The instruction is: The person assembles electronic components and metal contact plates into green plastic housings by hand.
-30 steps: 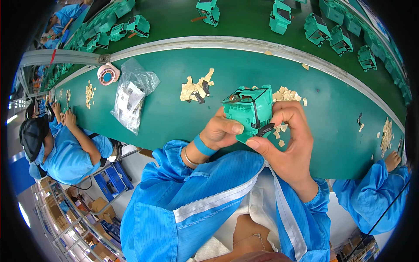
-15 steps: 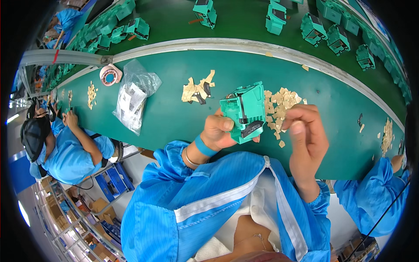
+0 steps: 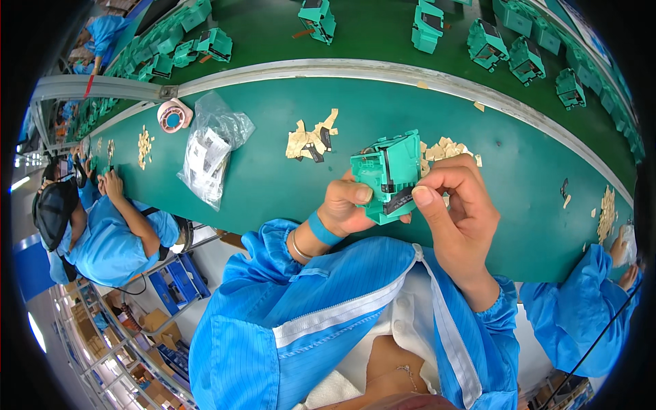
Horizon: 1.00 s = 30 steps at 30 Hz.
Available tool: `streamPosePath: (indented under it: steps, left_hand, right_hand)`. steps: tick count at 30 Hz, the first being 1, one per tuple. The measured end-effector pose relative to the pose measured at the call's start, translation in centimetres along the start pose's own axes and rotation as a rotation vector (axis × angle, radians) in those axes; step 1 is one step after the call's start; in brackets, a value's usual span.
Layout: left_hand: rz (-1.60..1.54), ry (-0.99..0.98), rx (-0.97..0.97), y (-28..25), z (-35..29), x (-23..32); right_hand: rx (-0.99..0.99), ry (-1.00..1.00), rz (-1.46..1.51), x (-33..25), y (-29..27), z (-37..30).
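A green plastic housing [image 3: 372, 174] is tilted above the table in front of me. My left hand [image 3: 345, 205] is closed round its left and lower side, thumb on the front. Across the lower right of the housing lies a black strip [image 3: 398, 201], and a dark band runs down the middle. My right hand [image 3: 461, 208] is at the housing's right side, thumb and forefinger pinching the right end of the black strip. Behind that hand is a heap of small beige paper pieces [image 3: 444, 148], partly covered by the fingers.
Beige and black scraps [image 3: 311, 142] lie left of the housing. Further left are a clear bag [image 3: 208, 154] with white items and a tape roll [image 3: 173, 117]. Beyond the metal rail [image 3: 328, 68], several green housings [image 3: 427, 27] stand on the belt. Co-workers sit left [image 3: 116, 236] and right [image 3: 574, 314].
My right hand has moved left from above the paper heap onto the black strip. The housing has shifted slightly right. Housings on the belt have slid a little left.
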<state>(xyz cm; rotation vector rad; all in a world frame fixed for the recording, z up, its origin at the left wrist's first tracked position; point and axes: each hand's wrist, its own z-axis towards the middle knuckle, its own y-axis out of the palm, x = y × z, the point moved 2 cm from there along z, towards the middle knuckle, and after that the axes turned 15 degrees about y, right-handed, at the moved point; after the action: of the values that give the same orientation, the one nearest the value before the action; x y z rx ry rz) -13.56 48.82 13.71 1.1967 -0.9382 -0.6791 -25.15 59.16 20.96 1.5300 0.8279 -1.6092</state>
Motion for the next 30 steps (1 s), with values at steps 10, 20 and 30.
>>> streamPosePath:
  steps: [10,20,30]
  left_hand:
    - [-0.036,0.007,0.005,0.2,-0.2,-0.2]
    - [0.315,-0.005,0.107,1.3,-0.5,0.3]
    - [0.909,0.506,0.310,4.7,6.3,14.9]
  right_hand:
    - [0.224,0.002,0.066,0.5,0.0,-0.1]
    - [-0.206,0.462,0.298,0.4,0.6,-0.8]
    - [0.128,0.402,0.174,3.1,-2.6,0.7]
